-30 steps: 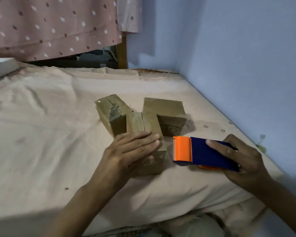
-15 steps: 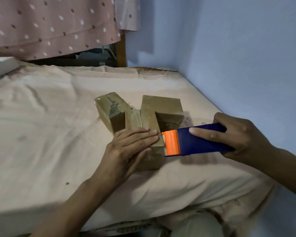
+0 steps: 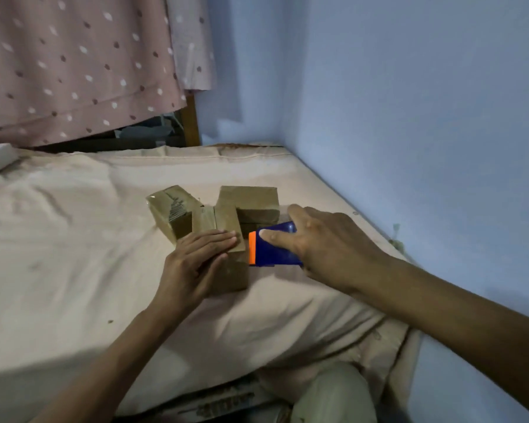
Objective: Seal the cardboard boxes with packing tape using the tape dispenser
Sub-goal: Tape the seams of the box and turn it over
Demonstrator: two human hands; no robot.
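Three small cardboard boxes (image 3: 226, 239) clustered on a wrinkled pink bedsheet (image 3: 74, 254). Left hand (image 3: 196, 264) flat on the nearest box, fingers straight. Right hand (image 3: 327, 248) wrapped around a smooth blue tape dispenser (image 3: 272, 248) — long axis lying sideways, orange end against the box's right edge.

Blue walls (image 3: 409, 117), dotted pink curtain (image 3: 74, 71), bed in beige sheet (image 3: 58, 239).

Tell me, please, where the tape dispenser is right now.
In the head view, the tape dispenser is right of centre in the right hand, its orange end against the right side of the nearest cardboard box.
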